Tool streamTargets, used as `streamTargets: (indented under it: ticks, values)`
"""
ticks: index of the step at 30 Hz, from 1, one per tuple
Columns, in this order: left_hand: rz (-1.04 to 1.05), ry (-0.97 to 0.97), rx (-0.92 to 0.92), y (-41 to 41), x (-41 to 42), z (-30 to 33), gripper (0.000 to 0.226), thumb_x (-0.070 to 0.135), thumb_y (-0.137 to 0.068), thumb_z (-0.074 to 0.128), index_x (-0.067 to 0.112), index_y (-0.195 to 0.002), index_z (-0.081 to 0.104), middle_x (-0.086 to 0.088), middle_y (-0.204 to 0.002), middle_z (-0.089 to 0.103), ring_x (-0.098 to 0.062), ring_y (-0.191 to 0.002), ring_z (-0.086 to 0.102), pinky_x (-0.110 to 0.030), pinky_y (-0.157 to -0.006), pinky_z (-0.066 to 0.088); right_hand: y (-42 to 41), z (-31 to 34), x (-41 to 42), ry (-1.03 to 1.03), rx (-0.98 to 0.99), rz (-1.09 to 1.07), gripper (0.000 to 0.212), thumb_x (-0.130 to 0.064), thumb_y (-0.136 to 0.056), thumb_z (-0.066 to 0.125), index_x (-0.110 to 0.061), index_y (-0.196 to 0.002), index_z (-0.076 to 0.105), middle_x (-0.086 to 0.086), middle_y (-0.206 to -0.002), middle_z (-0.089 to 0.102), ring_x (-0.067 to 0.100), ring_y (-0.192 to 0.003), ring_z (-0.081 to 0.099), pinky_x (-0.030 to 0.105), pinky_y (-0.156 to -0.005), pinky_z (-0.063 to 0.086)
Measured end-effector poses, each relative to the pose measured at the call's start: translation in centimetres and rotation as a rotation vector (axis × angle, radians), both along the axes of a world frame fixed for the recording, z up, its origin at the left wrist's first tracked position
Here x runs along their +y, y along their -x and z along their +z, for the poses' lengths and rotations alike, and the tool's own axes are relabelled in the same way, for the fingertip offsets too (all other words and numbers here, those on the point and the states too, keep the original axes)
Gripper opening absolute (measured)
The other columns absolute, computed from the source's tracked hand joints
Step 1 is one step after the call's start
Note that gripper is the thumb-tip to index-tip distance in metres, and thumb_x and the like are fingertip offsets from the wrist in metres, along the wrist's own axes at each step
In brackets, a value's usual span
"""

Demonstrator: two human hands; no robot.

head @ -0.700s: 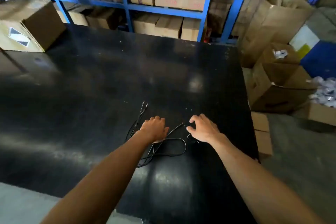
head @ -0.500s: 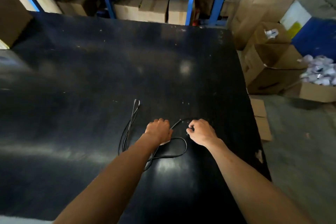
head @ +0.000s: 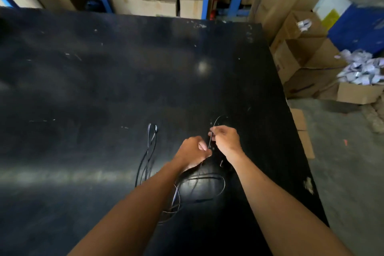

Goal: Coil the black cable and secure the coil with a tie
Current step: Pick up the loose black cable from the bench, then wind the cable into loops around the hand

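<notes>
Loose loops of the black cable (head: pixel 199 181) lay on the black table (head: pixel 104 89) at six o'clock. Above them, the left hand (head: pixel 192 151) and right hand (head: pixel 225 139) pinched one cable strand between them.

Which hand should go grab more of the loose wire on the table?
Probably the left hand. The loose loops of the black cable lie on the table on its side and beneath its arm. The right hand already pinches a strand, so it can hold that steady.
</notes>
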State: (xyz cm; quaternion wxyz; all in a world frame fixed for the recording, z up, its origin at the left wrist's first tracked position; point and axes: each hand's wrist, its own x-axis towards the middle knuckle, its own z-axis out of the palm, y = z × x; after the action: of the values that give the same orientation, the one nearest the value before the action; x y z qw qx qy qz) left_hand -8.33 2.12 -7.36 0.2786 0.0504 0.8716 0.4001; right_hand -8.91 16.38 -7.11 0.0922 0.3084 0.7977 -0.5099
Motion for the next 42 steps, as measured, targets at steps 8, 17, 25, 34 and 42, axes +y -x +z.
streamTargets:
  ticks: [8, 17, 25, 34, 42]
  values:
    - [0.41, -0.658, -0.424, 6.9, -5.3, 6.8, 0.091, 0.087, -0.066, 0.049, 0.013, -0.115, 0.07, -0.008, -0.123, 0.068, -0.026, -0.115, 0.062, -0.043, -0.106, 0.041, -2.3, 7.4, -4.0, 0.262, 0.283, 0.453, 0.022, -0.004, -0.105, 0.047, 0.007, -0.095, 0.063, 0.006, -0.067, 0.059, 0.011, -0.061, 0.051, 0.02, -0.061, 0.042]
    - [0.246, -0.9, -0.464, 6.5, -5.6, 11.9, 0.077, 0.064, -0.098, 0.017, 0.011, -0.136, 0.057, -0.014, -0.138, 0.059, -0.034, -0.132, 0.051, -0.051, -0.111, 0.034, -4.1, 8.3, -5.0, 0.337, 0.289, 0.547, 0.023, -0.014, -0.106, 0.048, -0.004, -0.093, 0.064, -0.005, -0.06, 0.055, 0.018, -0.063, 0.052, 0.027, -0.066, 0.046]
    - [0.211, -1.137, -0.504, 8.3, -6.5, 19.0, 0.09, 0.073, -0.092, 0.011, 0.009, -0.144, 0.047, -0.026, -0.148, 0.045, -0.042, -0.141, 0.035, -0.066, -0.115, 0.02, -5.6, 8.7, -3.8, 0.438, 0.219, 0.479, 0.035, -0.035, -0.104, 0.053, -0.013, -0.083, 0.071, -0.001, -0.064, 0.047, 0.015, -0.06, 0.048, 0.027, -0.063, 0.046]
    - [-0.457, -0.959, -0.776, 8.1, -9.7, 29.1, 0.074, 0.072, -0.093, 0.011, 0.032, -0.154, 0.025, -0.025, -0.162, 0.012, -0.051, -0.146, 0.01, -0.08, -0.104, 0.01, -3.6, 10.5, -3.0, 0.043, 0.177, 0.436, 0.06, -0.076, -0.082, 0.056, -0.021, -0.059, 0.055, -0.005, -0.057, 0.054, 0.011, -0.055, 0.056, 0.034, -0.065, 0.055]
    - [-0.057, -0.252, -0.584, 5.8, -12.2, 24.8, 0.079, 0.082, -0.083, 0.017, 0.034, -0.137, 0.05, -0.007, -0.14, 0.044, -0.03, -0.125, 0.043, -0.082, -0.102, 0.016, 1.6, 21.6, -2.5, 0.031, 0.509, 0.346, 0.043, -0.055, -0.082, 0.075, -0.016, -0.064, 0.073, 0.0, -0.056, 0.054, 0.013, -0.056, 0.053, 0.033, -0.059, 0.047]
